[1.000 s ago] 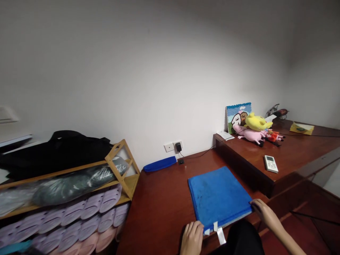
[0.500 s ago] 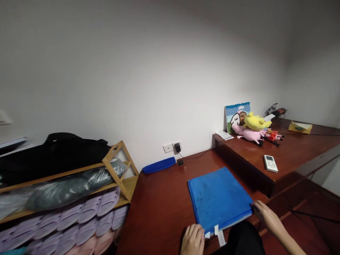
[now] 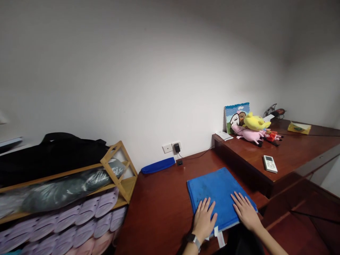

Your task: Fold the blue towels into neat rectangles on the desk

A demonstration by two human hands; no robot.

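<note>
A flat, folded blue cloth (image 3: 220, 187) lies on the red-brown wooden desk (image 3: 156, 209), with dark stains on its upper left and white tags sticking out at its near edge. My left hand (image 3: 204, 217) rests palm down on its near left part, fingers spread; a watch is on that wrist. On the near right part lies my right hand (image 3: 245, 210), also flat with its fingers apart. Neither hand grips anything. Another folded blue strip of cloth (image 3: 158, 165) sits against the wall.
On the raised desk section at right are a white remote control (image 3: 270, 164), a yellow plush toy (image 3: 256, 122), a pink plush toy (image 3: 249, 135), a picture panel (image 3: 237, 115) and a yellow tissue pack (image 3: 299, 128). A wooden rack (image 3: 131, 184) with purple slippers (image 3: 86, 210) stands left. A black adapter (image 3: 176, 148) is plugged into the wall.
Both hands have left the near corners of the cloth and moved inward onto its top. Their fingers, curled at the edges before, are now spread flat. The cloth stays nearly in place.
</note>
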